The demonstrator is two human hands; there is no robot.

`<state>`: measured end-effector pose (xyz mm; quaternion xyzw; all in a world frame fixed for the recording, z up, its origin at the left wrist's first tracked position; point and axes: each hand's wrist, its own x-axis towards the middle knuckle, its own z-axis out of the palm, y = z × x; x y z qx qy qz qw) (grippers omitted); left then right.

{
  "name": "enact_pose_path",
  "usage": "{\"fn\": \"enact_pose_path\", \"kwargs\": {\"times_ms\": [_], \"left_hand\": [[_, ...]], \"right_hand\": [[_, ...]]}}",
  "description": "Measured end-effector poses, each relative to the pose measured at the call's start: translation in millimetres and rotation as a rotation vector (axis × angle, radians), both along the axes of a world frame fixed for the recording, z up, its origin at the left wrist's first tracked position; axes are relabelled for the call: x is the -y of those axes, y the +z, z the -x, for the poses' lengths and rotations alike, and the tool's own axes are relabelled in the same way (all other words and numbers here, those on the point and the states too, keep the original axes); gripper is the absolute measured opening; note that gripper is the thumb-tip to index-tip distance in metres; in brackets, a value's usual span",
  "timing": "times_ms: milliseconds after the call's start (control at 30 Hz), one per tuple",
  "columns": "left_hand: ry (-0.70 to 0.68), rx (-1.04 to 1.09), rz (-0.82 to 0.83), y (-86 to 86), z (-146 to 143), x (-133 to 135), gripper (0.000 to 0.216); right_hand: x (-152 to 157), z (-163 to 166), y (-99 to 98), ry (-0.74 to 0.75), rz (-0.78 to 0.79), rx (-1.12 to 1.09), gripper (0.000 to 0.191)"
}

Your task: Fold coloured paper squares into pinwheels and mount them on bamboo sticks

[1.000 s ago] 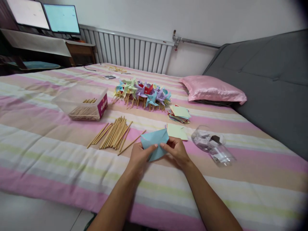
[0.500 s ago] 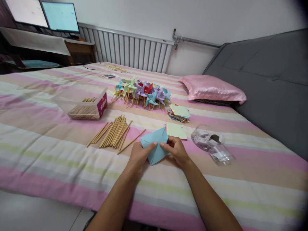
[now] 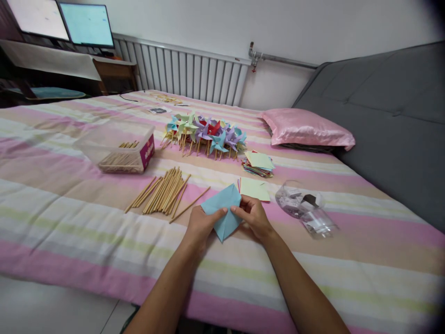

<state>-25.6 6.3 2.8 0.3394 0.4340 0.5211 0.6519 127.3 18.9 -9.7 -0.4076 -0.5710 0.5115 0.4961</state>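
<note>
A square of light blue paper [image 3: 221,199] with creases or slits running in from its corners is held between both hands, just above the bed. My left hand [image 3: 203,222] grips its left side, thumb on top and fingers hidden beneath. On the right side my right hand [image 3: 253,215] pinches it the same way, its thumb near the middle. Close to my left hand lie a single wooden stick [image 3: 190,204] and a pile of wooden sticks [image 3: 167,191]. Pale green paper squares [image 3: 255,189] lie just beyond my right hand.
Finished paper pinwheels [image 3: 208,132] stand in a cluster farther back. A clear plastic box [image 3: 121,148] of sticks is at left. A stack of coloured paper [image 3: 259,162], clear plastic containers [image 3: 306,208] and a pink pillow [image 3: 308,127] are at right, before a grey headboard [image 3: 389,93].
The blue paper has turned slightly in my hands, its lower corner shifting a little right and its upper corner left. Both hands keep their hold.
</note>
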Motion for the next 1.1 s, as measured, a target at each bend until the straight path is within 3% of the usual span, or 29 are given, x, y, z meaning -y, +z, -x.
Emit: {"fn": "enact_pose_path", "kwargs": {"times_ms": [100, 200, 267, 333, 433, 567, 767, 1100], "left_hand": [[0.059, 0.029, 0.015, 3.4, 1.1, -0.5, 0.033], [0.163, 0.109, 0.077, 6.6, 5.5, -3.2, 0.034], [0.227, 0.173, 0.126, 8.3, 9.4, -5.8, 0.029], [0.269, 0.23, 0.159, 9.8, 12.8, -8.5, 0.023], [0.286, 0.283, 0.193, 11.3, 15.4, -11.2, 0.017], [0.268, 0.322, 0.177, 11.0, 15.7, -11.2, 0.016], [0.185, 0.27, 0.16, 11.2, 13.8, -7.1, 0.02], [0.188, 0.177, 0.066, 9.6, 5.9, -0.7, 0.03]], "right_hand": [[0.1, 0.9, 3.4, -0.042, -0.058, 0.003, 0.028], [0.4, -1.1, 6.3, -0.216, -0.195, -0.003, 0.038], [1.4, -4.2, 7.0, -0.358, -0.296, 0.019, 0.032], [3.3, -7.1, 7.1, -0.408, -0.362, 0.061, 0.022], [7.4, -6.5, 7.5, -0.217, -0.384, 0.144, 0.015], [10.3, 2.5, 5.2, 0.015, -0.368, 0.247, 0.029], [7.0, 6.9, -1.3, 0.025, -0.291, 0.181, 0.021], [4.6, 6.7, -1.2, -0.003, -0.196, 0.125, 0.009]]}}
